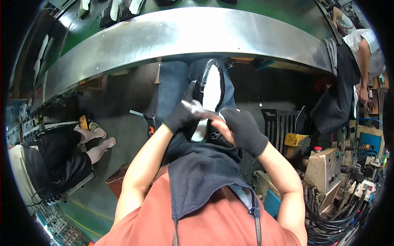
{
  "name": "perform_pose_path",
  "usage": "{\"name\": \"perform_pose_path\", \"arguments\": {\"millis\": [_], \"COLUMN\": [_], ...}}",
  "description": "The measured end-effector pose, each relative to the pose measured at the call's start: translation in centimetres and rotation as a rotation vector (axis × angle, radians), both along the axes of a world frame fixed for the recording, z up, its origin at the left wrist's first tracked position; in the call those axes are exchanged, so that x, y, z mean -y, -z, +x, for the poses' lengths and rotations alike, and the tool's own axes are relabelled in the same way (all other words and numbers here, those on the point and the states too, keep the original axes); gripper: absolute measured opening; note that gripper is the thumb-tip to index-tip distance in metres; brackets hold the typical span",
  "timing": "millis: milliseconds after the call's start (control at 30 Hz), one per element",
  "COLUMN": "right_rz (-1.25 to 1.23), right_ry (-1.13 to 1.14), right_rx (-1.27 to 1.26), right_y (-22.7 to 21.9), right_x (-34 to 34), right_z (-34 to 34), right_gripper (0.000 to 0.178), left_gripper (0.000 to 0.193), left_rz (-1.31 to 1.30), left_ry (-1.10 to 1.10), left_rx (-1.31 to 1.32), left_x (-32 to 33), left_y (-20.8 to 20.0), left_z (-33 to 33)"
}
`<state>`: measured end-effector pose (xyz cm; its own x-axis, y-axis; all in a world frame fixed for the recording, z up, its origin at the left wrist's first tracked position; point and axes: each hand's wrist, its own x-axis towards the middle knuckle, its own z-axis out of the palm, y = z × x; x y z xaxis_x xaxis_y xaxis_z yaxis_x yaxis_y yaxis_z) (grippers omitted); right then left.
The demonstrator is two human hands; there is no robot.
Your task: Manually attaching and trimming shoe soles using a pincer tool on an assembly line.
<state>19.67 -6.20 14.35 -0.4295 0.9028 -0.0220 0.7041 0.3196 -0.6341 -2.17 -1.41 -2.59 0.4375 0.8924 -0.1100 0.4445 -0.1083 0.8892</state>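
Observation:
A black shoe upper (225, 84) lies sole-up across my lap, its long white insole (212, 87) showing inside the dark rim. My left hand (180, 117), in a dark glove, is closed against the left side of the shoe. Wrapped round the handle of metal pliers (197, 109) is my right hand (242, 128), in a dark glove with bare fingertips. The plier head, slightly blurred, lies over the left edge of the insole beside my left hand. It hides part of the shoe's middle, and I cannot tell whether its jaws grip the edge.
A curved metal bench edge (197, 30) runs in front of me, with several shoe pieces (119, 10) on the green belt beyond. To the right are a dark slatted crate (281, 125), machinery (324, 168) and a co-worker (361, 53). Another person (57, 153) sits at left.

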Motion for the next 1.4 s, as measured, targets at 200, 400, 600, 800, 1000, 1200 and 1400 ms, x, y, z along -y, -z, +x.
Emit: {"name": "perform_pose_path", "arguments": {"millis": [200, 400, 600, 800, 1000, 1200, 1400], "right_rz": [-0.730, -0.933, -0.725, -0.942, -1.081, -0.923, -1.016], "right_ry": [0.571, 0.913, 0.894, 0.996, 0.812, 0.878, 0.816], "right_rx": [-0.294, -0.597, -0.635, -0.642, -0.650, -0.745, -0.742], "right_y": [2.5, 6.3, 13.4, 14.6, 15.1, 10.6, 16.5], "right_x": [0.5, 4.4, 4.9, -1.2, -8.2, -10.4, -6.1], "right_z": [4.9, 3.5, 1.8, 3.6, 3.8, 2.8, 2.5], "right_gripper": [0.064, 0.073, 0.072, 0.071, 0.063, 0.046, 0.060], "left_gripper": [0.109, 0.098, 0.070, 0.049, 0.039, 0.039, 0.030], "left_rz": [-0.224, -0.300, -0.427, -0.504, 0.249, 0.084, 0.107], "left_ry": [-0.152, -0.161, -0.319, -0.471, -0.720, 0.030, -0.347], "left_rx": [0.284, 0.306, 0.801, 0.815, -0.045, -0.072, -0.454], "left_x": [-0.1, -0.6, -7.7, -29.3, -45.0, -26.1, -11.8], "left_y": [-8.0, -10.3, -5.0, -16.4, -20.1, -18.2, -12.3], "left_z": [1.9, 1.9, -1.5, -6.1, -9.4, -1.3, -3.2]}}
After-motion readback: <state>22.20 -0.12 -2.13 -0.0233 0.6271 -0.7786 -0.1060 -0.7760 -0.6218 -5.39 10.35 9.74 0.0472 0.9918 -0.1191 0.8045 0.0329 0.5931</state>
